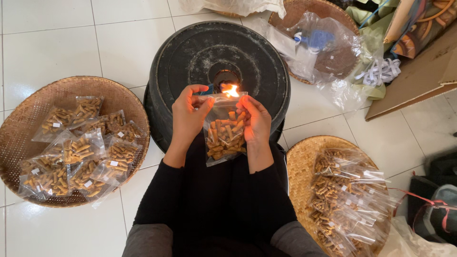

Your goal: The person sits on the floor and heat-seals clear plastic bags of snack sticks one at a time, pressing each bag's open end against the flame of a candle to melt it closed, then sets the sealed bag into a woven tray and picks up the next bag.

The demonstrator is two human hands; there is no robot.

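A small clear plastic pouch (224, 132) filled with golden-brown stick snacks hangs between both hands over the person's lap, its top edge held at a small open flame (232, 90). The left hand (188, 114) pinches the pouch's upper left corner between thumb and fingers, closed on the film; the right hand (256, 119) clasps the upper right edge the same way. The flame rises from the hole in the middle of a round black upturned tub (185, 57), matte and dusty, standing on glossy white floor tiles (47, 47). To the left lies a shallow round woven tray (28, 114) bearing filled snack pouches (81, 157) with small white labels. To the right a second woven tray (300, 166) holds a heap of more pouches (347, 200). Beyond the tub, crumpled clear plastic bags (328, 52) lie over a third woven tray (309, 7), beside a brown cardboard sheet (419, 81).
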